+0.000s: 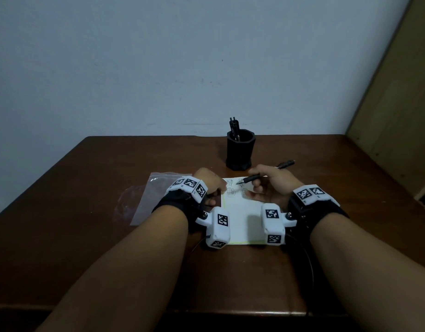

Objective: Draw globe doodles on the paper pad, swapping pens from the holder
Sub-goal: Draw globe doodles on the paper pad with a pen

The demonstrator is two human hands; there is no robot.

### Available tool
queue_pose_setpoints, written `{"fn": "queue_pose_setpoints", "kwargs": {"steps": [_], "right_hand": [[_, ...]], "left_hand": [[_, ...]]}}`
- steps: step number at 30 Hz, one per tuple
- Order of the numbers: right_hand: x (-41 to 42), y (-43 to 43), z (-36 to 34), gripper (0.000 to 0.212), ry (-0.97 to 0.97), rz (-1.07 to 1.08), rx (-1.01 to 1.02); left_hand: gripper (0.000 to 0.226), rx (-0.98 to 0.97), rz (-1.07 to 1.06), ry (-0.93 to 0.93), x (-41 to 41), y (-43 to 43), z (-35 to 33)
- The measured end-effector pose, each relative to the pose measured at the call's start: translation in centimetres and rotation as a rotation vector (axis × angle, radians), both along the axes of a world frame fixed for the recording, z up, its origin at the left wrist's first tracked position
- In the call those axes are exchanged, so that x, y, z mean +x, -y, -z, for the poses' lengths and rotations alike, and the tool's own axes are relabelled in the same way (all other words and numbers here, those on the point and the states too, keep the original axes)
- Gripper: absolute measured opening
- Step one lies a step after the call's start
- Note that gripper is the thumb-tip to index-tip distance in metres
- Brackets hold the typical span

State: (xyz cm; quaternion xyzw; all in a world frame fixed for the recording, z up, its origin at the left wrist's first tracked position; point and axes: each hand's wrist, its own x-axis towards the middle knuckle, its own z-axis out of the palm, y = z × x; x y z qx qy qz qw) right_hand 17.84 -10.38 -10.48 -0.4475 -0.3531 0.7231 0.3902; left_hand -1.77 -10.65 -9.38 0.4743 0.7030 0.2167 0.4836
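Left hand (210,185) flat; right hand (270,182) grip closed.

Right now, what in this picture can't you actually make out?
All in the head view:
- Doodles on the paper pad: too small to read.
- Pen tip: blurred.
- Left hand fingers: hidden behind the wrist marker band.
- Pens in the holder: count unclear, dark.

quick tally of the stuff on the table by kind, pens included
pens: 3, 1 in the right hand at, 2 in the holder
pen holder: 1
paper pad: 1
plastic bag: 1
total: 6
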Motion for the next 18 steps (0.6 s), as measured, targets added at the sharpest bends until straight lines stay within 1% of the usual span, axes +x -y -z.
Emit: {"fn": "queue_pose_setpoints", "kwargs": {"steps": [2, 4, 9, 13, 16, 18], "right_hand": [[0.2, 0.0, 0.0, 0.019, -0.101, 0.003, -0.054], [0.3, 0.0, -0.1, 0.022, -0.133, 0.0, -0.072], [0.1, 0.2, 0.0, 0.02, -0.136, 0.013, -0.066], [-0.3, 0.4, -0.1, 0.023, -0.128, 0.012, -0.047], [-0.7, 0.5, -0.3, 0.014, -0.12, 0.007, -0.023], [-1.0, 0.5, -0.3, 0.014, -0.107, 0.013, 0.0]], "left_hand": [[0.025, -0.008, -0.064, 0.09, -0.6, -0.1, 0.4], [0.03, 0.007, -0.077, 0.14, -1.1, -0.3, 1.0], [0.031, 0.029, -0.083, 0.195, -1.6, 0.2, 1.0], [0.018, 0.072, -0.061, 0.324, -1.3, 0.7, 0.3], [0.029, 0.081, -0.03, 0.404, -0.8, 1.4, -0.2], [0.035, 0.069, -0.008, 0.443, -0.4, 1.9, -0.4]]}}
